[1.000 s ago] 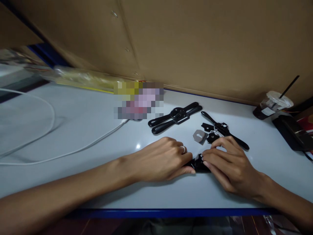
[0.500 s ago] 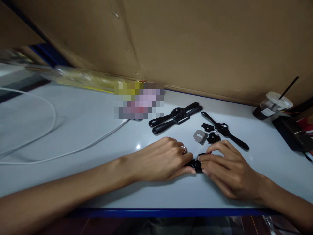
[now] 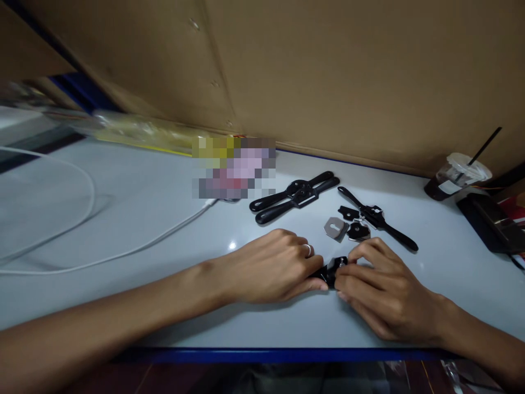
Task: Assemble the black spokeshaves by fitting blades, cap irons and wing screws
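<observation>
The left hand (image 3: 276, 268) is gripping an elongated black metal tool (image 3: 330, 277), apparently steadying it while the right hand (image 3: 379, 287) is pinching it

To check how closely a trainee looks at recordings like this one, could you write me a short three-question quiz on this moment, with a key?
1. True or false: the ring is on a finger of the right hand.

2. Multiple choice: what are the right hand and the left hand both touching?
A) the drink cup
B) a black tool
C) the white cable

3. Count: how many black two-handled tools lie on the table away from the hands?

Key:
1. False; it is on the left hand.
2. B.
3. Three: two side by side and one apart.
</observation>
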`<state>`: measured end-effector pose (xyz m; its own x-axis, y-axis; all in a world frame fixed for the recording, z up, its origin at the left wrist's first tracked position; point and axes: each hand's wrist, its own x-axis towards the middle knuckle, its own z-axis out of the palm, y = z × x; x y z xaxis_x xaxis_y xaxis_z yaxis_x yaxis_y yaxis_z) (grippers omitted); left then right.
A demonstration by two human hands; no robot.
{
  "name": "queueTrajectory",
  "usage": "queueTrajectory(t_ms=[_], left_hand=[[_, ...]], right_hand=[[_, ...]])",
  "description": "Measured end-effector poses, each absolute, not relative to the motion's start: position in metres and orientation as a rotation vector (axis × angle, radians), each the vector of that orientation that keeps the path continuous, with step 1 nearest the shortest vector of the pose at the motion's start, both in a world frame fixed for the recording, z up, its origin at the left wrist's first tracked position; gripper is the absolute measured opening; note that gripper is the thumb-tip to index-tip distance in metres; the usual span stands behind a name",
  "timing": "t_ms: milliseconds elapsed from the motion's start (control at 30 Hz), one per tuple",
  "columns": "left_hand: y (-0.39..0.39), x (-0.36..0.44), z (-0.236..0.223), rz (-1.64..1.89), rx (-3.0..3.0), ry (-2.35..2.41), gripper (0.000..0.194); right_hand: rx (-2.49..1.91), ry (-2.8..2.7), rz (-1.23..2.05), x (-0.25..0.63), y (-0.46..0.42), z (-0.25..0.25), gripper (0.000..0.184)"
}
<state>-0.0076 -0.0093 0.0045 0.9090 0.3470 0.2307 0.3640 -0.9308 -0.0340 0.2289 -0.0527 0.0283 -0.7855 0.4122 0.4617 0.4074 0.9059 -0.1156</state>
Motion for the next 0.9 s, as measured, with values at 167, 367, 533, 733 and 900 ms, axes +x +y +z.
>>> queueTrajectory(t_ms=[167,367,533,733,900], left_hand=[[-0.0093,-0.0080,0.0041,-0.343,-3.004,-0.569,0.058],[-0.0088,-0.0083,0.0045,-0.362,-2.997,-0.559,0.058],[-0.0090,-0.0082,0.0036,-0.352,-2.997,-0.569,0.058],[-0.0092,-0.0082,0.0037,-0.368,-2.988,-0.556,0.059],[-0.0090,-0.0078,0.0036,-0.345,-2.993,-0.571,0.057]], right_hand=[[-0.744,-2.531,-0.124,0.2296,-0.0507,0.0272,0.020],[-0.598,-2.584,0.005,0.2288,-0.0540,0.0292,0.017],[-0.746,-2.545,-0.164,0.2297,-0.0516,0.0279,0.022],[-0.599,-2.566,-0.036,0.2266,-0.0548,0.0311,0.019],[-0.719,-2.544,-0.194,0.2288,-0.0518,0.0288,0.020]])
